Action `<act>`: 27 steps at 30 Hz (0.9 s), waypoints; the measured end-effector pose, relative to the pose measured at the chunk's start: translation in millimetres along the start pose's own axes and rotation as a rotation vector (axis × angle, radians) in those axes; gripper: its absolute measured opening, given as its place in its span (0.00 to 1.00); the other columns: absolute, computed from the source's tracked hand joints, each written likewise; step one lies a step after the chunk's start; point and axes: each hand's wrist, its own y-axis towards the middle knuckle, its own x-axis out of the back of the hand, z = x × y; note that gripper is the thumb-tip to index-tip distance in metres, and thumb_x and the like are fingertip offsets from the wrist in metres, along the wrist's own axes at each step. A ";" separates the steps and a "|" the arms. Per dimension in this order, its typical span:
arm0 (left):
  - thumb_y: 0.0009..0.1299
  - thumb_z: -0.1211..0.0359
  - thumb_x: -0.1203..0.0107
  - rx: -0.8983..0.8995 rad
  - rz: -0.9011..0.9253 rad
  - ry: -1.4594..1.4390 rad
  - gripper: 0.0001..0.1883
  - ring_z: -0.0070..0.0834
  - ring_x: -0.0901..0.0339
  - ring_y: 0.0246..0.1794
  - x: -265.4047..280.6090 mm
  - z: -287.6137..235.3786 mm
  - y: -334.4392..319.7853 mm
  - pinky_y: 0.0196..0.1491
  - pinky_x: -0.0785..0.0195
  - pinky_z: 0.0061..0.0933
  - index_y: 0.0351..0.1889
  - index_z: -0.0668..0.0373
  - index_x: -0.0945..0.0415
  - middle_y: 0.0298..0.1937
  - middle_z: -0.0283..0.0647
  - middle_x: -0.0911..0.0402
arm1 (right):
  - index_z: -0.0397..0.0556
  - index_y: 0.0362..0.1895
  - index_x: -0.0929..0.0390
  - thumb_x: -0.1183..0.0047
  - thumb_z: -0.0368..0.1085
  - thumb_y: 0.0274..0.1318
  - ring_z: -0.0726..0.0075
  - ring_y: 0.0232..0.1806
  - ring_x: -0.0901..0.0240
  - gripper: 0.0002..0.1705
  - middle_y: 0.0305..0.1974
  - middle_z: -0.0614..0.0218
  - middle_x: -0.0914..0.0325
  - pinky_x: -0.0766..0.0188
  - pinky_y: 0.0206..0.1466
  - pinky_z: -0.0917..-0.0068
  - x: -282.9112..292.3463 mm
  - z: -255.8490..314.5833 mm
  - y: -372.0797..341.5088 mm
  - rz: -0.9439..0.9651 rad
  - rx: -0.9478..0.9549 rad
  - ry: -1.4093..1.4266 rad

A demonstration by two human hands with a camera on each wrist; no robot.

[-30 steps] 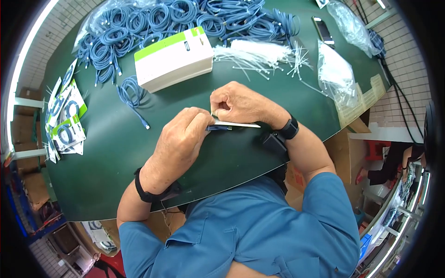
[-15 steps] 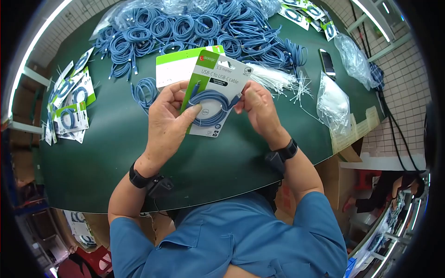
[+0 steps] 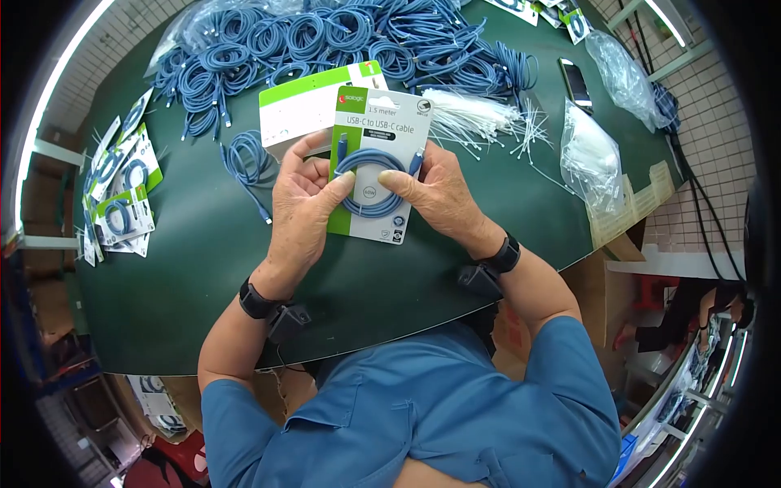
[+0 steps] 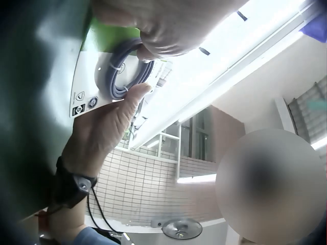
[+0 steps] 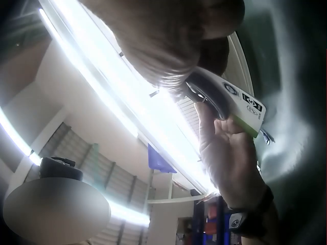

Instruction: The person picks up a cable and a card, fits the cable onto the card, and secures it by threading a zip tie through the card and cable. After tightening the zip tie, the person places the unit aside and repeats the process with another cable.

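Observation:
A white and green cable card (image 3: 368,177) labelled USB-C to USB-C stands raised above the table, facing the head camera. On its front sits a coiled blue USB cable (image 3: 376,209), one plug at the card's upper left, the other by the right edge. My left hand (image 3: 305,202) grips the card's left edge, thumb over the coil and fingers behind. From the right, my right hand (image 3: 443,195) holds the other edge, its thumb pressed on the coil. In the left wrist view, white ties show around the coil (image 4: 113,76).
Behind the card is a white and green box (image 3: 305,118). A loose coiled cable (image 3: 244,159) lies left of it. Blue cables (image 3: 325,37) are heaped at the back. White zip ties (image 3: 476,118), a phone (image 3: 576,84) and a plastic bag (image 3: 590,150) lie right; carded cables (image 3: 126,215) lie left.
The card, edge-on low between both hands a second ago, came up to face the camera. Since half a second ago it has straightened, and my right thumb has moved onto the coil.

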 end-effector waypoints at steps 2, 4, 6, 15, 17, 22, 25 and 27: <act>0.73 0.80 0.39 -0.125 0.019 0.124 0.33 0.23 0.19 0.52 -0.7 4.8 0.3 0.57 0.22 0.26 0.77 0.65 0.37 0.50 0.41 0.19 | 0.39 0.65 0.27 0.34 0.48 0.69 0.73 0.49 0.18 0.31 0.52 0.60 0.15 0.17 0.52 0.73 0.1 0.0 0.6 -0.031 0.003 -0.017; 0.74 0.80 0.39 -0.177 0.032 0.192 0.34 0.24 0.19 0.53 -2.7 9.2 -0.1 0.57 0.22 0.26 0.78 0.64 0.38 0.51 0.40 0.19 | 0.39 0.64 0.27 0.35 0.47 0.70 0.73 0.48 0.17 0.30 0.52 0.60 0.15 0.17 0.49 0.74 -1.0 -1.2 1.6 -0.078 0.015 -0.062; 0.74 0.79 0.39 -0.260 0.049 0.298 0.33 0.26 0.20 0.57 -7.8 14.7 -0.4 0.58 0.22 0.27 0.77 0.60 0.34 0.53 0.40 0.20 | 0.38 0.64 0.27 0.36 0.47 0.71 0.73 0.48 0.17 0.29 0.51 0.60 0.15 0.17 0.49 0.73 -2.2 -0.9 2.2 -0.076 0.007 -0.049; 0.73 0.75 0.34 -0.459 0.068 0.480 0.17 0.33 0.20 0.60 -10.5 29.6 -0.2 0.61 0.25 0.33 0.60 0.53 0.14 0.59 0.42 0.20 | 0.36 0.63 0.28 0.42 0.47 0.75 0.71 0.49 0.17 0.27 0.51 0.57 0.15 0.17 0.51 0.72 -8.3 -6.9 -2.1 -0.029 0.086 -0.177; 0.74 0.74 0.34 -0.459 0.070 0.498 0.16 0.33 0.20 0.60 -9.8 29.2 -1.0 0.61 0.24 0.32 0.59 0.53 0.14 0.59 0.42 0.20 | 0.36 0.63 0.28 0.42 0.47 0.75 0.70 0.50 0.17 0.27 0.51 0.57 0.15 0.17 0.51 0.72 -8.4 -8.2 -2.7 -0.031 0.109 -0.186; 0.74 0.73 0.35 -0.504 0.050 0.596 0.14 0.33 0.19 0.58 -10.4 28.5 -1.2 0.59 0.24 0.32 0.57 0.54 0.13 0.58 0.42 0.20 | 0.37 0.62 0.28 0.41 0.47 0.74 0.69 0.51 0.18 0.27 0.52 0.56 0.16 0.18 0.53 0.70 -8.0 -6.2 -4.5 -0.002 0.116 -0.217; 0.75 0.73 0.35 -0.519 0.025 0.619 0.13 0.33 0.19 0.58 -11.1 27.8 -2.1 0.59 0.24 0.32 0.56 0.55 0.13 0.58 0.42 0.20 | 0.37 0.62 0.29 0.41 0.47 0.74 0.69 0.51 0.18 0.27 0.52 0.56 0.16 0.18 0.53 0.70 -9.5 -7.1 -4.6 0.006 0.182 -0.284; 0.75 0.73 0.35 -0.513 0.013 0.601 0.13 0.33 0.19 0.57 -12.0 26.5 -2.7 0.58 0.24 0.31 0.56 0.55 0.13 0.57 0.42 0.20 | 0.37 0.61 0.28 0.41 0.46 0.74 0.69 0.52 0.18 0.26 0.52 0.57 0.16 0.18 0.52 0.70 -9.8 -8.3 -4.0 -0.002 0.167 -0.265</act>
